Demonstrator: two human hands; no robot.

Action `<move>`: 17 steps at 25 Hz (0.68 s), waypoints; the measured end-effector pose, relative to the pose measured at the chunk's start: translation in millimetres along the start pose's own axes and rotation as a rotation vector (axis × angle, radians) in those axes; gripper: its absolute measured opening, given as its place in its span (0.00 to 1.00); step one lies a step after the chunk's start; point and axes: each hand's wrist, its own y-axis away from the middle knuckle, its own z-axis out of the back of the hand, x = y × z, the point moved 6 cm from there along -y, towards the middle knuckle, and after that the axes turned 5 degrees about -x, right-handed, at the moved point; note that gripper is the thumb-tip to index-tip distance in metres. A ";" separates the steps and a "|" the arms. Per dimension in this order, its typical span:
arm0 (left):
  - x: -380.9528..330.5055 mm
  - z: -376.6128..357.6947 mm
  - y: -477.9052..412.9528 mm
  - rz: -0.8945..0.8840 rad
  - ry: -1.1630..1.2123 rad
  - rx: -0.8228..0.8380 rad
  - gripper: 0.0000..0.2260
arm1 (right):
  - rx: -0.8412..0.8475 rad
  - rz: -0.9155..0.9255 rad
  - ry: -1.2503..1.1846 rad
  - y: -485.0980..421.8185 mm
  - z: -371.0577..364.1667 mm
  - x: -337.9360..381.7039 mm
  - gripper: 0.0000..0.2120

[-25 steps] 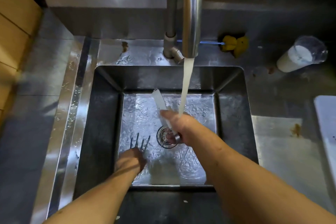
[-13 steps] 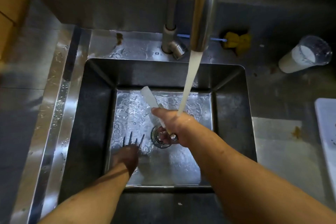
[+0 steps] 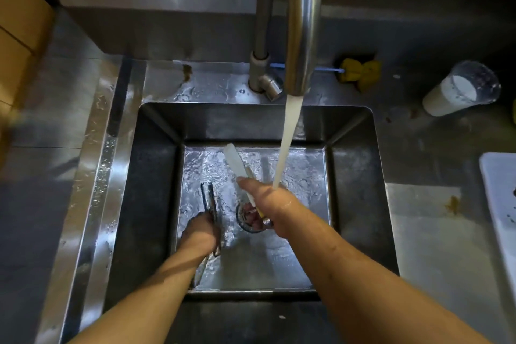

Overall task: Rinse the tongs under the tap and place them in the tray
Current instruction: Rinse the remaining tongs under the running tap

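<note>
The left hand grips the tongs, long axis pointing far, left of the water stream hitting the right hand, which holds a pale spatula.

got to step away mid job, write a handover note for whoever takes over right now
Left hand: grips the dark tongs low in the sink, left of the drain.
Right hand: grips a white flat-bladed tool; the water stream from the tap lands on this hand.
Tongs: left of the stream, not under it.
Tray: white, at the right edge, only partly in view.
Done: tap running, tongs in hand.
Left: bring the tongs under the stream, rinse, carry them right to the tray.
</note>
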 end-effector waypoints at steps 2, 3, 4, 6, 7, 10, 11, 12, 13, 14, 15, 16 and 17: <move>-13.4 12.8 8.7 0.009 0.319 0.001 0.07 | -0.053 0.033 -0.006 0.8 0.3 -10.5 0.27; -21.0 16.1 16.0 0.014 0.507 0.064 0.07 | -0.082 0.066 0.013 -0.5 0.5 -15.6 0.30; -29.9 18.9 24.1 0.008 0.677 0.163 0.06 | -0.095 0.093 0.018 -2.4 0.6 -19.5 0.30; -47.3 25.4 36.7 -0.085 0.845 0.324 0.06 | -0.077 0.115 -0.020 -2.8 -0.2 -26.2 0.27; -55.7 28.2 43.7 -0.145 0.844 0.371 0.07 | -0.062 0.115 -0.051 -2.6 0.5 -27.7 0.25; -74.4 33.2 55.7 -0.260 0.762 0.387 0.09 | -0.025 0.122 -0.107 -1.9 1.0 -28.1 0.23; -79.3 35.7 57.7 -0.291 0.720 0.345 0.09 | -0.030 0.123 -0.122 -0.6 0.8 -27.6 0.24; -83.6 38.7 58.5 -0.330 0.649 0.289 0.09 | -0.042 0.122 -0.126 1.4 1.5 -26.5 0.25; -87.2 42.0 59.0 -0.365 0.584 0.236 0.08 | -0.053 0.117 -0.117 3.2 3.2 -25.4 0.26; -89.6 44.9 59.2 -0.390 0.532 0.204 0.05 | -0.059 0.114 -0.097 5.0 5.6 -23.9 0.26; -91.1 48.1 60.1 -0.411 0.502 0.196 0.03 | -0.056 0.107 -0.080 7.9 8.1 -22.4 0.24; -91.0 50.8 61.0 -0.425 0.470 0.197 0.03 | -0.034 0.092 -0.059 11.2 9.8 -20.8 0.21; -90.4 53.9 62.0 -0.442 0.428 0.194 0.04 | -0.011 0.074 -0.037 14.1 10.7 -19.4 0.19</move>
